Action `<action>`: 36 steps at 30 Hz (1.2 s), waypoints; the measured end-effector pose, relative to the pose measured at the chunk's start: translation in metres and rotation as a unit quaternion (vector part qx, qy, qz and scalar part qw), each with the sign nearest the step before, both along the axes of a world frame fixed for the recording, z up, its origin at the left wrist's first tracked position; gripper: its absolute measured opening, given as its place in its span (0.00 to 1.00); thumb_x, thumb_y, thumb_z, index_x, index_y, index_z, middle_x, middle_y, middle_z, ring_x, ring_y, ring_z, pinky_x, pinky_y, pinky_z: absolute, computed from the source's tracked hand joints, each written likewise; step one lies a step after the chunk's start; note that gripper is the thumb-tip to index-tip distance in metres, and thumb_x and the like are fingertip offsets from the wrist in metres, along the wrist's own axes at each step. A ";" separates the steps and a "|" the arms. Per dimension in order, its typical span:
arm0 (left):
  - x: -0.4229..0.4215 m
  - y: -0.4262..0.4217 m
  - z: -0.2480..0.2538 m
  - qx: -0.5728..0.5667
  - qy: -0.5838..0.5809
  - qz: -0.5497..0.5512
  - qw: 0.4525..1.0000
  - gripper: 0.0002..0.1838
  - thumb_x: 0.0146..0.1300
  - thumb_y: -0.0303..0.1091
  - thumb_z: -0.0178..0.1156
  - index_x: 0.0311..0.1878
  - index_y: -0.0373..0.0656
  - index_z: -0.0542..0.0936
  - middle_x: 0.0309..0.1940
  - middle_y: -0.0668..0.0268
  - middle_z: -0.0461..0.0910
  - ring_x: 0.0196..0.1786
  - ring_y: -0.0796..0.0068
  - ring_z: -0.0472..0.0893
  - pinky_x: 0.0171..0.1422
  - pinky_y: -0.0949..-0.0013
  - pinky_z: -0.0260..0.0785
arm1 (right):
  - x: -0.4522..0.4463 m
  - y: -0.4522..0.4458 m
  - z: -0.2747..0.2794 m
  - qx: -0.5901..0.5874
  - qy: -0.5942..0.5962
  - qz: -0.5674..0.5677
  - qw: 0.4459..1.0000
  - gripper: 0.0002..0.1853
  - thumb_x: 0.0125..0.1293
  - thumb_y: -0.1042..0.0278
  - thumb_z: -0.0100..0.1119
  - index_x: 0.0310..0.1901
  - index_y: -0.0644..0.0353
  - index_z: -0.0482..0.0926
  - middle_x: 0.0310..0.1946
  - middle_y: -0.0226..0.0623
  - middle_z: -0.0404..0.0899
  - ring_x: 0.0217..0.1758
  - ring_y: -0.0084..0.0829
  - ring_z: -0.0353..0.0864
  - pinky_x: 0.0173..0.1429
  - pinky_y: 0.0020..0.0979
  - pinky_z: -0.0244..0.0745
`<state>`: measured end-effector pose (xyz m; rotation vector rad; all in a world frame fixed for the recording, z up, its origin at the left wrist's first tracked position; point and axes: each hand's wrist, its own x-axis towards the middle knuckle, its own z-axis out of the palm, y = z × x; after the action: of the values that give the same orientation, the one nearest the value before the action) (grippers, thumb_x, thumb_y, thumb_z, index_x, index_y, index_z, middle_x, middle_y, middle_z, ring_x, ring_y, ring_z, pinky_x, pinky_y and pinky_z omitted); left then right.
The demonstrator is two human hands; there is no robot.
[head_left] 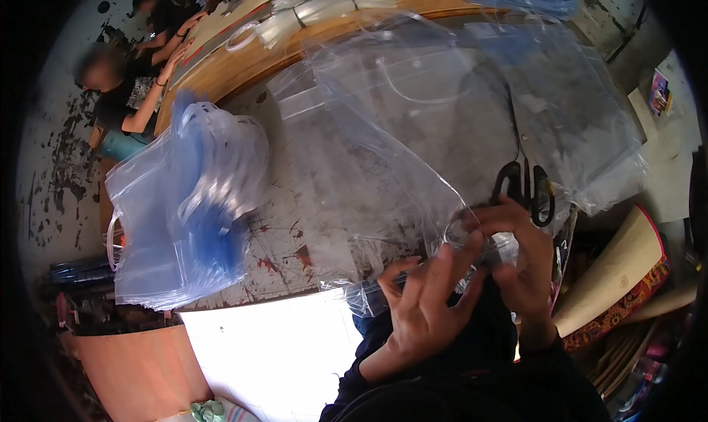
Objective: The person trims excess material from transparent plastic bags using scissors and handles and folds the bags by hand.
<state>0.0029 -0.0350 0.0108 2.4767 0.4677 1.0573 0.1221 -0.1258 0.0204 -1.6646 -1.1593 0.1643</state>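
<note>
My left hand (428, 304) and my right hand (522, 256) come together at the near edge of the table. Between them, their bent fingers pinch the edge of a clear plastic bag (383, 164), close to a thin curved strip that looks like its handle. The bag's sheet stretches away from my fingers across the table. Just beyond my right hand lie black-handled scissors (525, 175), their blades pointing away from me. They rest on more clear plastic bags (582, 120). Exactly what the fingertips grip is partly hidden by the fingers and shiny plastic.
At the left stands a thick stack of clear-blue plastic bags (177, 208) with looped handles. Bundled plastic strips (332, 8) lie on a wooden table (251, 79) at the back. Two people sit at the far left. Rolled sheets (612, 274) lean at the right.
</note>
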 end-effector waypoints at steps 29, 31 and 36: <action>0.002 -0.003 -0.004 0.038 -0.026 -0.032 0.998 0.29 0.41 0.31 0.73 0.48 0.41 0.71 0.37 0.66 0.74 0.34 0.73 0.73 0.40 0.69 0.63 | -0.011 0.007 -0.008 -0.019 0.133 -0.099 0.986 0.03 0.59 0.76 0.54 0.30 0.62 0.77 0.26 0.34 0.79 0.32 0.30 0.77 0.44 0.28 0.66; 0.002 -0.003 -0.003 0.024 -0.037 -0.029 0.999 0.19 0.47 0.28 0.67 0.44 0.39 0.78 0.39 0.73 0.78 0.37 0.81 0.74 0.40 0.72 0.61 | -0.010 0.007 -0.008 -0.017 0.130 -0.095 0.987 0.03 0.59 0.75 0.54 0.30 0.62 0.77 0.26 0.35 0.79 0.32 0.32 0.77 0.44 0.29 0.66; -0.021 0.010 -0.023 -0.008 -0.139 0.043 0.989 0.15 0.46 0.20 0.59 0.40 0.38 0.72 0.33 0.60 0.72 0.31 0.73 0.71 0.31 0.75 0.62 | -0.003 0.010 -0.003 -0.088 -0.195 -0.273 0.938 0.12 0.52 0.70 0.61 0.38 0.63 0.74 0.42 0.44 0.72 0.49 0.46 0.68 0.52 0.42 0.63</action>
<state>-0.0183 -0.0245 -0.0125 2.2641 0.4955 1.4027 0.1193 -0.1163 0.0171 -2.1813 -0.9315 -0.4451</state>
